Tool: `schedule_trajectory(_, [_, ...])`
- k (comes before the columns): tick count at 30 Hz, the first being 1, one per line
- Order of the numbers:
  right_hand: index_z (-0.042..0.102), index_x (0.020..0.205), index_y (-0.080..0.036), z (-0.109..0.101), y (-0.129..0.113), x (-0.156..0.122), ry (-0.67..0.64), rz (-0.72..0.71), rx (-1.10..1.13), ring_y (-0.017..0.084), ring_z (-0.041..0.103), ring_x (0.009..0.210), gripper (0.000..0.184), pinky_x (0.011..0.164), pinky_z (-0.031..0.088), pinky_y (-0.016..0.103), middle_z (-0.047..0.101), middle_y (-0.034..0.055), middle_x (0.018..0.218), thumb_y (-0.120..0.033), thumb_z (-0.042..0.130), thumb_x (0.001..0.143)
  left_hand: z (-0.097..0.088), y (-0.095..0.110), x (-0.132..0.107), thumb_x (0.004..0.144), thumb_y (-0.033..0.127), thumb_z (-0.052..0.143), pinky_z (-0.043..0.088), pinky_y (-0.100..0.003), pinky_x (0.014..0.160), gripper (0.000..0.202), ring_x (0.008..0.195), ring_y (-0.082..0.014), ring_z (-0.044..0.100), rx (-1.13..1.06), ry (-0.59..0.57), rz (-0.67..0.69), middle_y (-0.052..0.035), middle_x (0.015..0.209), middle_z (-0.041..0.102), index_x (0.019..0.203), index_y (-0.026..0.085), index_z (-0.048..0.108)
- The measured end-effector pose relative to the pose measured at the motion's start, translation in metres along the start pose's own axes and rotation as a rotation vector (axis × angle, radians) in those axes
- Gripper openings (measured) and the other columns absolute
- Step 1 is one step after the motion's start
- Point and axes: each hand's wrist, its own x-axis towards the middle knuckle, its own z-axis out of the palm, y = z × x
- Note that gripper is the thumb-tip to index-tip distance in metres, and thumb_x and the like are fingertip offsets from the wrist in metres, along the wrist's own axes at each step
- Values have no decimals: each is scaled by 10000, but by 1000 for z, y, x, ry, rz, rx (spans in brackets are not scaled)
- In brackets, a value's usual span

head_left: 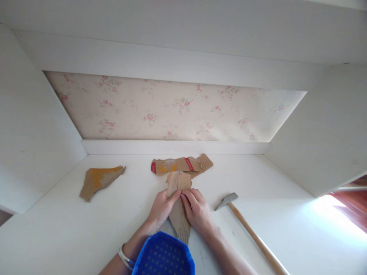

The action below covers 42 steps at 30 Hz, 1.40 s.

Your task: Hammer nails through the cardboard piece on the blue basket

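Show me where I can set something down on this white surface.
The white surface shows bare between the leftmost scrap and the left hand, and between the hammer and the right side panel. The middle is crowded: right hand, held cardboard piece, red-striped strip beyond it, blue object nearer.

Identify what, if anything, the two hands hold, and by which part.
The left hand and right hand hold a torn cardboard piece by its two sides, partway down from its far end.
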Motion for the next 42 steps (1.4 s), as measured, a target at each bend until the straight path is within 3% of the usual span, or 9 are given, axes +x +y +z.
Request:
schedule_trajectory(7, [616, 968, -231, 5, 0, -5, 55, -15, 13, 215, 594, 834, 169, 780, 519, 346, 659, 67, 886, -175, 458, 993, 0, 5, 1, 739, 333, 754, 456, -275, 635, 192, 749, -264, 660, 145, 64, 33, -61, 743, 748, 769, 143, 768])
schedule_trajectory(11, [573, 966, -237, 5, -2, -6, 211, 24, 47, 196, 585, 812, 154, 756, 516, 326, 629, 59, 883, -177, 434, 996, 0, 1, 0, 743, 354, 758, 462, -275, 642, 203, 762, -261, 669, 126, 75, 13, -60, 752, 750, 772, 154, 764])
schedule_trajectory(15, [528, 957, -234, 3, 3, -4, 409, 171, 47, 197, 575, 816, 138, 758, 501, 344, 586, 52, 874, -201, 401, 1002, 0, -2, 0, 778, 380, 737, 517, -315, 728, 299, 839, -276, 705, -16, 78, -42, -95, 869, 766, 950, 136, 748])
schedule_trajectory(18, [529, 996, -222, 1, 11, -2, 466, 277, 29, 205, 580, 835, 139, 765, 492, 355, 590, 61, 901, -227, 390, 1009, -3, 1, 2, 764, 336, 758, 549, -335, 732, 336, 795, -267, 722, -327, 139, -123, -122, 893, 763, 1005, 104, 715])
schedule_trajectory(22, [591, 993, -223, 1, 15, -2, 311, 253, 30, 197, 623, 824, 173, 748, 507, 319, 647, 64, 915, -252, 421, 1002, -15, 12, 5, 812, 237, 696, 580, -306, 663, 293, 703, -223, 727, -718, 286, -162, -108, 890, 756, 1070, 99, 675])
schedule_trajectory(27, [647, 996, -237, 6, 12, -3, 61, 144, 6, 189, 664, 821, 217, 751, 521, 285, 692, 66, 954, -224, 430, 998, -27, 23, 7, 902, 168, 548, 598, -295, 636, 258, 648, -202, 723, -894, 396, -204, -83, 778, 738, 1130, 86, 636])
schedule_trajectory(34, [669, 893, -213, 10, 11, -5, -91, 107, -94, 218, 645, 789, 220, 722, 511, 317, 689, 77, 857, -159, 463, 950, -23, 22, 6, 905, 154, 557, 599, -280, 648, 269, 720, -200, 729, -877, 305, -214, -118, 916, 748, 1151, 75, 633])
schedule_trajectory(42, [688, 857, -217, 10, 9, -5, -141, 87, -121, 218, 628, 825, 232, 749, 510, 320, 683, 80, 877, -98, 492, 886, -24, 17, 7, 889, 162, 584, 604, -299, 664, 305, 742, -216, 732, -860, 273, -188, -127, 949, 746, 1180, 78, 625])
